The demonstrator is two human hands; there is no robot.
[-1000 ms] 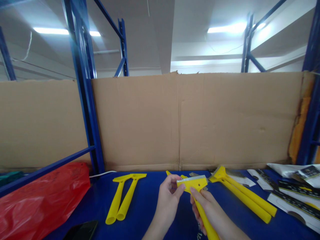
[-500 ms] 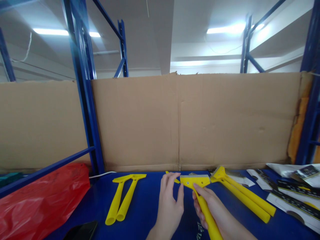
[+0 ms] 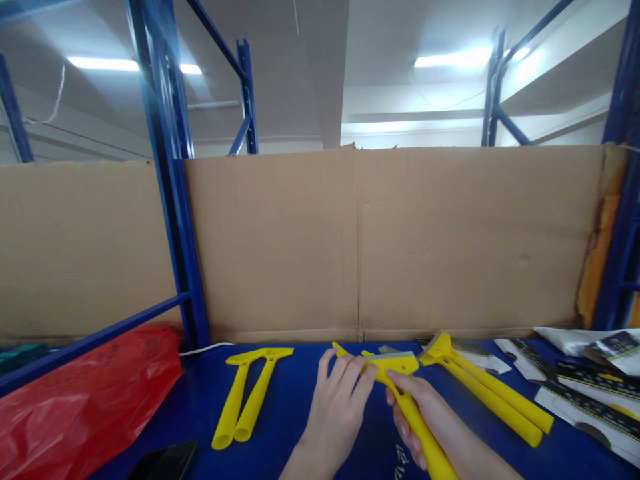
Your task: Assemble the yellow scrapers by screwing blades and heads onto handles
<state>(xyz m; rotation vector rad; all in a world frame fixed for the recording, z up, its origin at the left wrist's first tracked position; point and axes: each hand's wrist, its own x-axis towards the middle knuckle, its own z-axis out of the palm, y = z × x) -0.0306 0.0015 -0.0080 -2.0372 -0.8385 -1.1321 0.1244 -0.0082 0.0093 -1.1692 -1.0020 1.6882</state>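
A yellow scraper (image 3: 399, 363) with a metal blade along its top edge is tilted over the blue surface, its handle running down to the lower right. My right hand (image 3: 425, 403) is wrapped round the handle just below the head, thumb on top. At the left end of the head, my left hand (image 3: 337, 403) pinches the corner with thumb and fingertips, covering that end. Small yellow pieces (image 3: 340, 349) lie just behind my left fingers, partly hidden. To the right, two more yellow scrapers (image 3: 493, 393) lie side by side.
Two yellow scraper handles (image 3: 245, 393) lie left on the blue tabletop (image 3: 280, 427). A red plastic bag (image 3: 100, 400) and a dark phone (image 3: 163, 461) are farther left. Black-and-white packaging (image 3: 590, 413) is spread at right. Cardboard (image 3: 320, 247) stands behind, between blue posts (image 3: 170, 200).
My left hand has moved right and closed its fingers on the left end of the scraper's head. The scraper has shifted and tilted slightly in my right hand.
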